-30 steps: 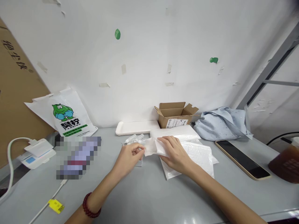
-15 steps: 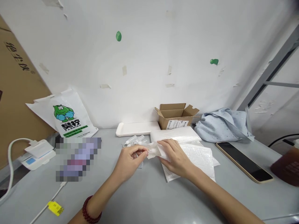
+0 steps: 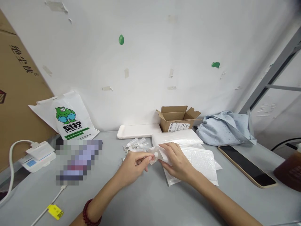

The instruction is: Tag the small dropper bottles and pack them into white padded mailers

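Observation:
My right hand (image 3: 176,160) is closed around a thin white bag (image 3: 162,153), its open end facing left. At that opening, the thumb and fingers of my left hand (image 3: 135,164) are pinched together, with a small whitish piece at the fingertips that is too small to name. Just behind my left hand lies a cluster of clear plastic pieces (image 3: 138,143) on the table. White bubble mailers (image 3: 202,161) lie under and beyond my right hand, partly covered by it.
On the grey table (image 3: 141,201) stand an open cardboard box (image 3: 178,126), a long white tray (image 3: 138,130) and a blue cloth bag (image 3: 223,128). A phone (image 3: 246,164) and a drink cup (image 3: 289,171) are at right. A printed plastic bag (image 3: 77,110) and white charger (image 3: 39,155) are at left.
My left hand has moved slightly right, its fingertips now at the white bag's opening. My right hand keeps its hold. The view has tilted up a little.

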Available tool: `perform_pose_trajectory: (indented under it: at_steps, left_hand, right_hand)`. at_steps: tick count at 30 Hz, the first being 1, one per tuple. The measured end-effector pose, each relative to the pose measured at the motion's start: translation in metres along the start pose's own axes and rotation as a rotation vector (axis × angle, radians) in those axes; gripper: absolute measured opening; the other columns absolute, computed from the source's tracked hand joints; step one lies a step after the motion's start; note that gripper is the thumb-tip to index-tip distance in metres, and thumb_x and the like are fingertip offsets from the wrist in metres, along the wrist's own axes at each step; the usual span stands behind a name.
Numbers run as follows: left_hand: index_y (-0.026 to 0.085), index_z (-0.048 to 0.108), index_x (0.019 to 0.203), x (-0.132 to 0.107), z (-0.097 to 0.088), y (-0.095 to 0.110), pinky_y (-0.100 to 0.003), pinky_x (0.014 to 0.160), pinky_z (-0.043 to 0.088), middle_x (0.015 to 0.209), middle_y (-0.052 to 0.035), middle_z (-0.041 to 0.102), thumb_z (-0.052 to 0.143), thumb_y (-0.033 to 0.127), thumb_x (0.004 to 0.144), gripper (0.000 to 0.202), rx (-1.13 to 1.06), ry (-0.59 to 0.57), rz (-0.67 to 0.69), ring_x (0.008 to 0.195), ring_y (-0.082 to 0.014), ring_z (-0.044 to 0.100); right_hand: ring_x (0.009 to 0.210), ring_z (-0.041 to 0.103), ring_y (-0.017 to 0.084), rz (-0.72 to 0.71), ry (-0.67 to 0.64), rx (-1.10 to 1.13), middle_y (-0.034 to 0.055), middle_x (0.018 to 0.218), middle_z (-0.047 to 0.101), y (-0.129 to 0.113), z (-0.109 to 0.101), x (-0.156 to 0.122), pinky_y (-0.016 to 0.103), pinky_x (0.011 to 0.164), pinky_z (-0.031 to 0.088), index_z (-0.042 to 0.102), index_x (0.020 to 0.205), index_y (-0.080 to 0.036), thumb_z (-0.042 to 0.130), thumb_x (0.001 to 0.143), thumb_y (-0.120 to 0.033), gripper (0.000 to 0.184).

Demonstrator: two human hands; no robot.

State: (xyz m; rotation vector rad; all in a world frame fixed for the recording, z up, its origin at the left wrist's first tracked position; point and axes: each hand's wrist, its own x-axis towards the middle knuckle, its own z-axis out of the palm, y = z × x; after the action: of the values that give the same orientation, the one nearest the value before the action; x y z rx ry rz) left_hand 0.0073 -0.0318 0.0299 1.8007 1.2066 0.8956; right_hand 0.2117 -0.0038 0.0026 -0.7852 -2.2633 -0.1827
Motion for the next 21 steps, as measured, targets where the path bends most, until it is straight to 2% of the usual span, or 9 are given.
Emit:
perform_pose_trajectory:
  at_steps: [2, 5, 8, 9, 11, 13, 15, 18, 21]
  left_hand:
    - [0.019, 0.072, 0.092, 0.001, -0.004, 0.001, -0.023, 0.055, 0.045, 0.063, -0.0014, 0.065, 0.048, 0.035, 0.085, 0.029, 0.012, 0.004, 0.002, 0.061, -0.0145, 0.059]
    - [0.018, 0.070, 0.089, 0.002, -0.013, 0.000, -0.023, 0.053, 0.044, 0.070, -0.0026, 0.067, 0.050, 0.037, 0.084, 0.029, 0.007, 0.096, -0.024, 0.058, -0.0132, 0.058]
    - [0.017, 0.067, 0.093, 0.004, -0.022, 0.000, -0.023, 0.059, 0.046, 0.083, -0.0047, 0.068, 0.056, 0.038, 0.079, 0.027, 0.000, 0.174, -0.061, 0.070, -0.0159, 0.060]
    - [0.018, 0.067, 0.096, 0.004, -0.023, 0.000, -0.024, 0.060, 0.047, 0.088, -0.0052, 0.067, 0.058, 0.038, 0.078, 0.028, -0.014, 0.158, -0.068, 0.075, -0.0172, 0.060]
    - [0.019, 0.067, 0.095, 0.005, -0.023, 0.001, -0.024, 0.061, 0.047, 0.091, -0.0049, 0.066, 0.058, 0.038, 0.078, 0.027, -0.062, 0.048, -0.076, 0.076, -0.0170, 0.059]
    - [0.018, 0.068, 0.086, 0.005, -0.019, 0.001, -0.024, 0.061, 0.046, 0.083, -0.0030, 0.065, 0.057, 0.038, 0.079, 0.024, -0.120, -0.083, -0.088, 0.067, -0.0141, 0.056]
    - [0.017, 0.066, 0.073, 0.005, -0.012, -0.001, -0.023, 0.060, 0.045, 0.072, -0.0004, 0.062, 0.058, 0.037, 0.078, 0.022, -0.158, -0.130, -0.095, 0.061, -0.0118, 0.053]
    - [0.016, 0.058, 0.063, 0.005, -0.004, -0.006, -0.021, 0.055, 0.041, 0.061, 0.0023, 0.055, 0.063, 0.035, 0.075, 0.023, -0.183, -0.072, -0.094, 0.057, -0.0107, 0.050]
    - [0.015, 0.057, 0.063, 0.007, -0.006, -0.010, -0.021, 0.050, 0.038, 0.058, 0.0029, 0.054, 0.064, 0.035, 0.072, 0.023, -0.201, 0.058, -0.099, 0.054, -0.0103, 0.049]
  right_hand:
    - [0.092, 0.052, 0.025, -0.004, 0.003, 0.002, 0.0130, 0.102, 0.056, 0.000, 0.001, 0.000, 0.039, 0.075, 0.044, 0.036, 0.126, -0.017, 0.052, 0.083, -0.018, 0.046]
    - [0.093, 0.052, 0.025, 0.003, 0.002, 0.006, 0.0131, 0.103, 0.056, -0.001, -0.001, 0.001, 0.039, 0.076, 0.044, 0.037, 0.125, -0.017, 0.053, 0.082, -0.017, 0.045]
    - [0.093, 0.052, 0.025, 0.006, 0.026, 0.030, 0.0125, 0.103, 0.056, -0.003, -0.004, 0.002, 0.038, 0.075, 0.045, 0.037, 0.124, -0.017, 0.054, 0.082, -0.016, 0.045]
    - [0.093, 0.052, 0.024, 0.000, 0.040, 0.046, 0.0122, 0.103, 0.056, -0.003, -0.005, 0.002, 0.038, 0.075, 0.046, 0.037, 0.124, -0.017, 0.054, 0.082, -0.016, 0.046]
    - [0.093, 0.051, 0.024, -0.023, 0.060, 0.086, 0.0119, 0.103, 0.055, -0.005, -0.005, 0.002, 0.037, 0.075, 0.046, 0.036, 0.125, -0.018, 0.055, 0.081, -0.016, 0.048]
    - [0.093, 0.050, 0.023, -0.047, 0.066, 0.133, 0.0118, 0.103, 0.055, -0.007, -0.005, 0.001, 0.037, 0.076, 0.046, 0.034, 0.127, -0.018, 0.055, 0.081, -0.015, 0.050]
    - [0.094, 0.050, 0.023, -0.058, 0.050, 0.175, 0.0119, 0.104, 0.054, -0.009, -0.004, 0.000, 0.037, 0.077, 0.046, 0.033, 0.128, -0.018, 0.054, 0.082, -0.014, 0.051]
    - [0.098, 0.048, 0.024, -0.073, -0.029, 0.192, 0.0130, 0.108, 0.052, -0.012, -0.005, 0.000, 0.038, 0.079, 0.045, 0.030, 0.130, -0.017, 0.053, 0.080, -0.015, 0.055]
    - [0.102, 0.045, 0.028, -0.053, -0.113, 0.093, 0.0159, 0.115, 0.048, -0.010, -0.008, 0.002, 0.045, 0.083, 0.041, 0.026, 0.133, -0.014, 0.055, 0.073, -0.016, 0.066]
